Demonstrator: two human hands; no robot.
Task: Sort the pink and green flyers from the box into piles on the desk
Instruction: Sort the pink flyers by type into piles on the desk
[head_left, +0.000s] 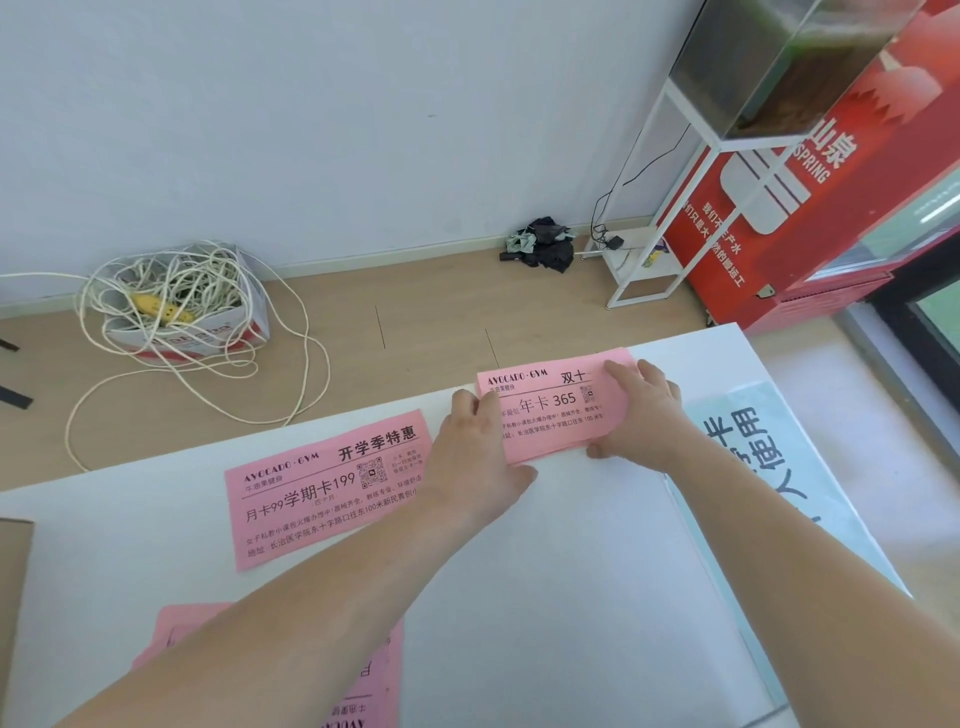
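A small pile of pink flyers (550, 410) lies at the far edge of the white desk (571, 571). My left hand (478, 447) touches the pile's left edge with straight fingers. My right hand (641, 415) lies flat on the pile's right side, thumb at the near edge. A second pink flyer pile (322, 499) lies to the left of my left hand. More pink flyers (363, 675) lie near the front edge, partly under my left forearm. A brown box corner (13, 582) shows at the far left. No green flyer is visible.
A pale sheet with large black characters (758, 452) lies on the desk's right side. Beyond the desk, on the floor, are a carton of tangled white cable (176, 301), a white metal stand (654, 249), dark cloth (543, 244) and a red cabinet (810, 218).
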